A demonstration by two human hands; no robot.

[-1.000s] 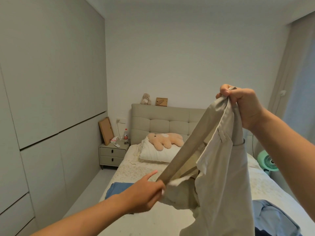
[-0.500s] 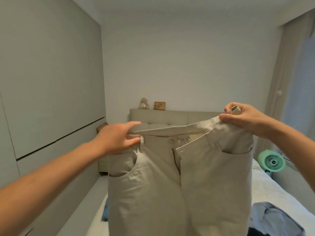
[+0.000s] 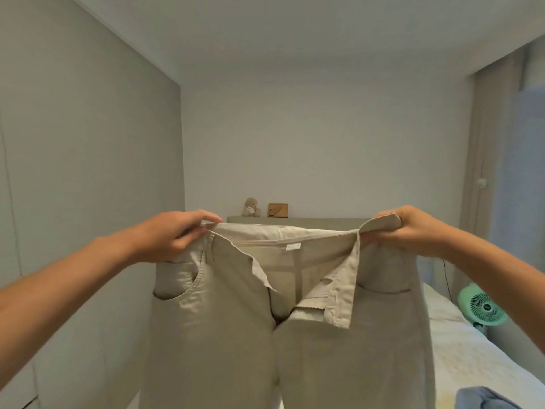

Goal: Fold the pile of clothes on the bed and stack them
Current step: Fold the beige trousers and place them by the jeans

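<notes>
Head view: the left hand and right hand are each pinching a waistband corner of the beige linen-like trousers, which are hanging open-flied above the pale quilted bed. Bringing the two corners together evenly (legs aligned) should be giving a clean lengthwise fold.

The bed, pale-sheeted, carries a crumpled blue garment at its near right corner.

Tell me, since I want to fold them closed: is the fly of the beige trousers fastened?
No, the beige trousers hang with the fly open, its flaps spread apart below the waistband held by the left hand and right hand.
</notes>
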